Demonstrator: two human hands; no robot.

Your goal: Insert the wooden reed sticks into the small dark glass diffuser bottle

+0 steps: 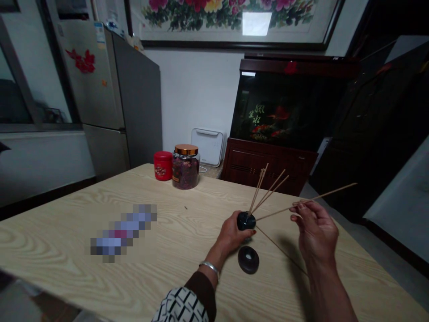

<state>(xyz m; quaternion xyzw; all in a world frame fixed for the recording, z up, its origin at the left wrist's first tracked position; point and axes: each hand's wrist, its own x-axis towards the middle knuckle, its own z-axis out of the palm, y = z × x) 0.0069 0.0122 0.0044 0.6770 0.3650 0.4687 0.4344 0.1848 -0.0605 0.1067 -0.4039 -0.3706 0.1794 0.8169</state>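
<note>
My left hand [230,232] is wrapped round a small dark bottle [246,221] on the table, its thumb toward me. Several thin reed sticks [268,194] fan up out of the bottle's mouth, leaning right. Between the fingertips of my right hand [317,228] is one long reed stick [335,191], slanting from the bottle up to the right. Another thin stick [281,249] lies on the table, running from beside the bottle toward my right forearm. A dark round ring-shaped piece [248,260] with a pale centre rests just below the bottle.
On the wood-grain table [134,286] stand a red canister [163,166] and a glass jar [185,167] with a copper-coloured lid, near the back edge. A blurred-out packet [122,232] lies at left. Behind are a fridge [137,98] and a fish tank [281,103].
</note>
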